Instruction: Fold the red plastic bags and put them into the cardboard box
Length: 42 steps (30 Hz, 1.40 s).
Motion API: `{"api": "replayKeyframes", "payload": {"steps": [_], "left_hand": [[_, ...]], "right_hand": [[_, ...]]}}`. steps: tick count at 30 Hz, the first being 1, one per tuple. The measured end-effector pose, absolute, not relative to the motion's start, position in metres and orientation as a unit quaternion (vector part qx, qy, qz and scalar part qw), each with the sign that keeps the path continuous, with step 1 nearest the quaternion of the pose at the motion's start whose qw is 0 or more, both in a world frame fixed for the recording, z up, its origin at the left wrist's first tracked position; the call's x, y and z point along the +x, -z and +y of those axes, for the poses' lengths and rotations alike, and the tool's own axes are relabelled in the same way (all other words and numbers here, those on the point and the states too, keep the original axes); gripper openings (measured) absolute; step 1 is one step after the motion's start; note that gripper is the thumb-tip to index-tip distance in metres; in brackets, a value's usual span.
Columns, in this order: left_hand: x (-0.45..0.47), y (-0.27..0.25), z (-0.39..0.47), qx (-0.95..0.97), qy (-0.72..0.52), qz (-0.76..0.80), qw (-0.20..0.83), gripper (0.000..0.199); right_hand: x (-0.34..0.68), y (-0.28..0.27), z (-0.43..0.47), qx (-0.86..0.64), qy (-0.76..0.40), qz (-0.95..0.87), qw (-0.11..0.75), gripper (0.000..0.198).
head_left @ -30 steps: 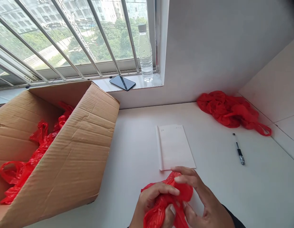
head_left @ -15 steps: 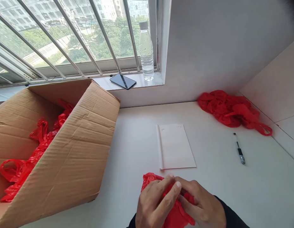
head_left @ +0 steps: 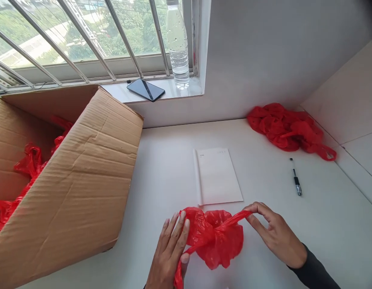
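Both hands grasp a crumpled red plastic bag (head_left: 217, 241) lying on the worktop (head_left: 318, 228) just below the white paper (head_left: 217, 176): left hand (head_left: 170, 253) pinches one strand, right hand (head_left: 274, 233) another.

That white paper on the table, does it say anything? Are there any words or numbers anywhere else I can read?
White paper: tiny marks along its top edge, too small to read.
Water bottle: no label shows.
Phone: dark screen, nothing on it.
Pen: no print can be made out.
Cardboard box and red bag: no print shows.
So nothing here is readable.
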<state>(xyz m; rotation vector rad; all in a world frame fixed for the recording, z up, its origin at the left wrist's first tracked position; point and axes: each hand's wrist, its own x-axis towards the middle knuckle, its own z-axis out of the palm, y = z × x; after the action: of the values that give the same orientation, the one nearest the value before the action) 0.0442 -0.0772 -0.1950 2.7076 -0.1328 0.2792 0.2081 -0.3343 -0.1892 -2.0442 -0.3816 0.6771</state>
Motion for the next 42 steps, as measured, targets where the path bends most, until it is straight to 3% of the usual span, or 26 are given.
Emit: {"api": "replayKeyframes", "payload": {"steps": [8, 11, 15, 30, 42], "left_hand": [[0.062, 0.202, -0.111, 0.97, -0.109, -0.113, 0.187, 0.062], [0.065, 0.213, -0.124, 0.981, -0.067, -0.078, 0.163, 0.058], [0.059, 0.23, -0.13, 0.987, -0.049, -0.062, 0.138, 0.061], [0.061, 0.249, -0.133, 0.989, -0.039, -0.045, 0.136, 0.059], [0.062, 0.258, -0.132, 0.994, -0.05, -0.052, 0.083, 0.06]], "right_hand": [[0.16, 0.196, -0.3, -0.822, -0.123, -0.22, 0.51, 0.036], [0.133, 0.215, -0.287, -0.832, -0.098, -0.27, 0.475, 0.037], [0.116, 0.247, -0.286, -0.85, -0.06, -0.319, 0.416, 0.025], [0.125, 0.26, -0.287, -0.853, -0.058, -0.335, 0.395, 0.018], [0.127, 0.268, -0.287, -0.86, -0.045, -0.37, 0.349, 0.04]]}}
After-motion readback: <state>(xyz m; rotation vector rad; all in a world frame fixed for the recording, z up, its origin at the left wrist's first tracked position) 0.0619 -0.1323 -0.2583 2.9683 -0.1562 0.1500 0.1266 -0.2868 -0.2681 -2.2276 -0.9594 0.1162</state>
